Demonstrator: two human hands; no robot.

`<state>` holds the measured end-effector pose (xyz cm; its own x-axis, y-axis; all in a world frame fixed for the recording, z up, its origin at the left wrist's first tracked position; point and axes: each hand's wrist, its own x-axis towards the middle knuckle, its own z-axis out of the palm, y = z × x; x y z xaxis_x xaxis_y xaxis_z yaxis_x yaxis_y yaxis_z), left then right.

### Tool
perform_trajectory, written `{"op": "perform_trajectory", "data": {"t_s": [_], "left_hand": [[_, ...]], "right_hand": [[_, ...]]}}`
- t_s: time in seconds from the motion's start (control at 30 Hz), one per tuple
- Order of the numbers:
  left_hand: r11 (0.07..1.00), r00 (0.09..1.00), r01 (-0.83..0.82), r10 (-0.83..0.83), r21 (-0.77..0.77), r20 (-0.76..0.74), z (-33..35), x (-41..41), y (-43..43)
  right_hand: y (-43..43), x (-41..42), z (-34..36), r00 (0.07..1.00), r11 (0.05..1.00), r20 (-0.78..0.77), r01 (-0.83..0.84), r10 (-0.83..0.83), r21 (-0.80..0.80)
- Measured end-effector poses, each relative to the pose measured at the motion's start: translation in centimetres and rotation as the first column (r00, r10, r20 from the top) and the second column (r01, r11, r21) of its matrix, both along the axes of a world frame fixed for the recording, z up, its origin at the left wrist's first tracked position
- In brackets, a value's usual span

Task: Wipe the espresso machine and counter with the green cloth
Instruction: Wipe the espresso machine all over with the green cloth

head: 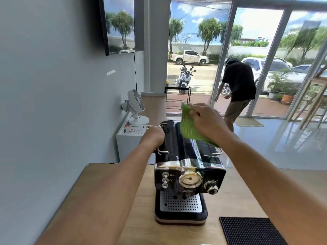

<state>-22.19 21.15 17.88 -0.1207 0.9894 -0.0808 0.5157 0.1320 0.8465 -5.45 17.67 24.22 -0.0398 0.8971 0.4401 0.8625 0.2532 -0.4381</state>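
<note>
Fingers (196,110) of the right hand (207,121) pinch the green cloth (191,128), bunched against the rear top of the espresso machine (187,174). The left hand (154,137) curls over its top left edge, bracing it on the counter (230,191). The cloth looks soft and limp, best wadded in the palm. The glossy machine seems heavy and slippery, and better steadied by its body than by the thin wire rail (162,152).

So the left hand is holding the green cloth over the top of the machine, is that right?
Not quite: the head view shows the right hand holding the green cloth over the top of the machine; the left hand holds the machine's side.
</note>
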Motion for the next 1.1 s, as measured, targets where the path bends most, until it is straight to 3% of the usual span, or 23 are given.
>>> {"op": "perform_trajectory", "data": {"t_s": [0.13,0.27,0.4,0.47,0.53,0.6,0.67,0.77,0.83,0.97,1.1], "left_hand": [[1.0,1.0,-0.011,0.011,0.013,-0.022,-0.3,-0.1,0.2],[1.0,0.997,-0.019,0.021,0.018,-0.08,-0.8,-0.3,0.9],[0.999,0.994,-0.032,0.033,0.013,-0.108,-1.1,-0.5,1.5],[1.0,0.994,-0.023,0.024,0.013,-0.102,-1.2,-0.4,1.5],[1.0,0.997,-0.03,0.03,0.002,-0.071,-1.1,-0.5,1.6],[1.0,0.997,-0.028,0.029,0.013,-0.071,-1.0,-0.5,1.4],[0.999,0.997,-0.032,0.033,0.015,-0.071,-1.0,-0.4,1.3],[0.999,0.994,-0.029,0.031,0.018,-0.109,-1.0,-0.3,1.2],[1.0,0.992,-0.02,0.021,0.013,-0.127,-1.0,-0.2,1.3],[1.0,0.986,-0.01,0.014,0.03,-0.165,-0.9,-0.3,1.4],[1.0,0.986,-0.008,0.013,0.03,-0.166,-1.0,-0.3,1.5]], "right_hand": [[7.1,-2.4,-3.1,0.967,0.916,0.203,-0.06,0.151,-0.396],[9.8,-4.3,-3.5,0.942,0.894,0.237,-0.115,0.236,-0.432],[10.2,-4.2,-3.1,0.938,0.82,0.037,-0.281,0.344,-0.499],[10.1,-2.9,-3.0,0.936,0.811,0.04,-0.281,0.349,-0.513],[9.9,-1.7,-2.9,0.939,0.828,0.112,-0.225,0.324,-0.513],[9.4,-0.6,-2.9,0.931,0.868,0.285,-0.063,0.229,-0.493],[8.6,0.0,-3.3,0.882,0.894,0.454,0.1,0.122,-0.436],[8.0,0.1,-4.5,0.82,0.926,0.572,0.194,0.027,-0.323],[7.7,-0.1,-4.2,0.84,0.939,0.541,0.15,0.043,-0.308],[8.4,-0.6,-2.5,0.88,0.877,0.424,0.017,0.215,-0.481],[8.3,-0.8,-1.0,0.95,0.791,0.288,0.085,0.119,-0.605]]}}
